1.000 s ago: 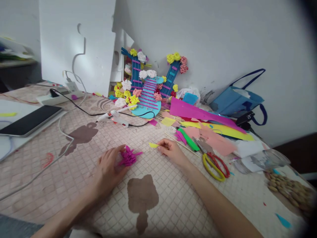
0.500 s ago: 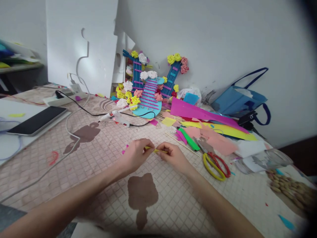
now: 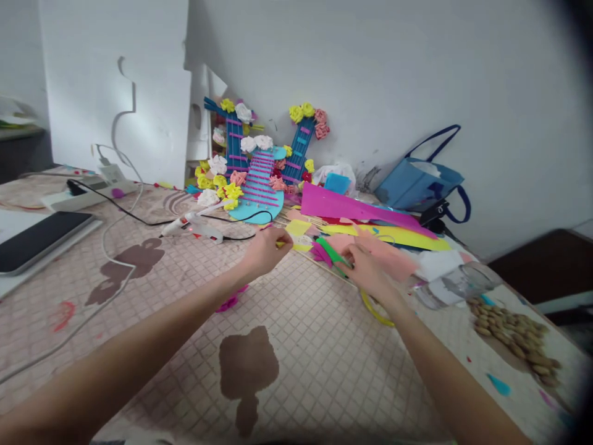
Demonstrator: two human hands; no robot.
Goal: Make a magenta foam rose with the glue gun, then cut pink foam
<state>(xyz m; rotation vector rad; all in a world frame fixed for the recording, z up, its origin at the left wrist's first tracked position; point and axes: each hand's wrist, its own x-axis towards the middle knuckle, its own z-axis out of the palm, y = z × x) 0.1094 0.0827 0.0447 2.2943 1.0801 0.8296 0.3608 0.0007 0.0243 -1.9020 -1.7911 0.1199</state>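
My left hand [image 3: 266,250] is closed in a pinch above the table. A small yellow paper strip [image 3: 280,244] shows at its fingertips; the fingers hide most of it. My right hand [image 3: 368,272] is over the near end of a green utility knife [image 3: 331,252], thumb and forefinger apart. Whether it touches the knife cannot be made out. Beneath the right hand and wrist lies a pair of scissors, with only the yellow handle loop [image 3: 376,312] plainly visible. A magenta paper flower [image 3: 230,301] rests on the table below my left forearm.
A white glue gun [image 3: 192,227] with a black cord lies left of my left hand. Paper-flower decorations [image 3: 259,179] lean at the wall. Coloured paper sheets [image 3: 361,207], a clear jar [image 3: 456,285], peanuts [image 3: 514,334] and a blue bag [image 3: 417,182] are rightward. A phone [image 3: 44,241] lies left.
My hands have parted. The right one has left the yellow strip and moved rightward over the green knife and scissors. The left keeps the strip, now farther forward. The view has turned right.
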